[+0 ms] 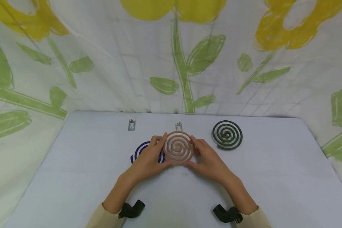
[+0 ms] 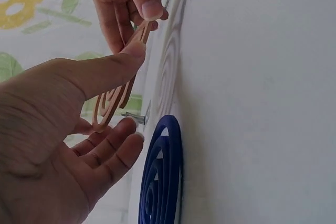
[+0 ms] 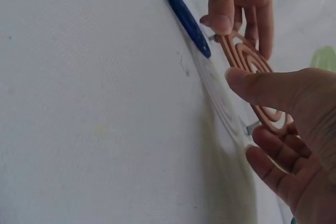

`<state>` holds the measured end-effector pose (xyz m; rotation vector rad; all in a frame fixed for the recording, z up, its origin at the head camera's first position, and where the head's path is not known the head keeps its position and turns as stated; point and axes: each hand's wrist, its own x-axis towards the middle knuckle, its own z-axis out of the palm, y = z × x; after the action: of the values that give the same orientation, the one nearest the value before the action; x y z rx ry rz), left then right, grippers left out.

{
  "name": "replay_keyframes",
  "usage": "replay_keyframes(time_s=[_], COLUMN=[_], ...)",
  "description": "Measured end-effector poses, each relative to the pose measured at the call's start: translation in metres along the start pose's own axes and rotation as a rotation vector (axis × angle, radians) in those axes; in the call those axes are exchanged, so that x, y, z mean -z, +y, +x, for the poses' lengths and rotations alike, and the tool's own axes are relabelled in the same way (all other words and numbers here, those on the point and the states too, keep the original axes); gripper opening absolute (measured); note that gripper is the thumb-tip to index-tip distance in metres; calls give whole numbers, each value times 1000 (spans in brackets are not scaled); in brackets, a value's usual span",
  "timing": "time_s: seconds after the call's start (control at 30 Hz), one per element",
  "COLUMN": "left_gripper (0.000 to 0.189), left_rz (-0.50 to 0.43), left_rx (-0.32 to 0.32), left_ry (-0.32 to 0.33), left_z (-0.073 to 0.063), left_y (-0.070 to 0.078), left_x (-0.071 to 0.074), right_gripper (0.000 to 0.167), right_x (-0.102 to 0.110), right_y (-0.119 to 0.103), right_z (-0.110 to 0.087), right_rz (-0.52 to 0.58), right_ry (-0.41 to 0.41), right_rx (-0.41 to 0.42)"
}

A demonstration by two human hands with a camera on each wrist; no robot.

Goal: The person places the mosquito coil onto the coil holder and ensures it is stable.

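A reddish-brown mosquito coil [image 1: 177, 146] is held above the white table between both hands, its shadow on the tabletop in the wrist views. My left hand [image 1: 148, 161] grips its left edge between thumb and fingers. On the opposite edge my right hand [image 1: 210, 162] pinches it the same way. Below the left hand, a dark blue mosquito coil [image 2: 164, 174] lies on the table, partly hidden by that hand in the head view. Just behind the held coil is a small metal coil stand [image 1: 179, 125].
To the right lies a dark green mosquito coil [image 1: 227, 135] on the white table [image 1: 273, 177]. Another small metal stand [image 1: 131, 125] sits near the table's back edge, left of centre. Behind the table hangs a white cloth [image 1: 108, 72] painted with flowers.
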<state>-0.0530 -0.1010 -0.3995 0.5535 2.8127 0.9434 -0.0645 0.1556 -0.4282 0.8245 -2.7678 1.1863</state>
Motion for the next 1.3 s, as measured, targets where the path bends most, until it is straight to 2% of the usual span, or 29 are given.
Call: replay_keyframes(time_s=[0.27, 0.47, 0.53, 0.63, 0.8, 1.0, 1.1, 1.17, 1.23, 1.3], left_gripper=[97, 96, 96, 95, 94, 94, 92, 92, 91, 91], left_rz=[-102, -304, -342, -357, -381, -392, -370, -365, -401, -492], left_rx=[29, 91, 106, 115, 125, 188, 180, 172, 168, 172], left_ry=[38, 80, 91, 101, 112, 184, 216, 214, 196, 169], left_z=[11, 19, 21, 24, 31, 41, 49, 53, 57, 61], left_y=[7, 7, 7, 8, 10, 11, 12, 12, 11, 11], left_x=[1, 1, 1, 3, 7, 11, 13, 15, 18, 23], right_gripper=[88, 85, 86, 86, 76, 73, 72, 72, 71, 71], right_x=[6, 11, 11, 12, 16, 15, 14, 14, 14, 13], right_y=[5, 3, 3, 1, 1, 0, -3, -4, -6, -7], right_z=[11, 24, 27, 31, 36, 48, 54, 57, 60, 63], right_rz=[83, 207, 221, 235, 302, 378, 405, 430, 461, 487], right_ry=[21, 28, 21, 9, 17, 2, 25, 52, 79, 105], right_rx=[-30, -98, -118, -137, -213, -306, -342, -357, -367, -376])
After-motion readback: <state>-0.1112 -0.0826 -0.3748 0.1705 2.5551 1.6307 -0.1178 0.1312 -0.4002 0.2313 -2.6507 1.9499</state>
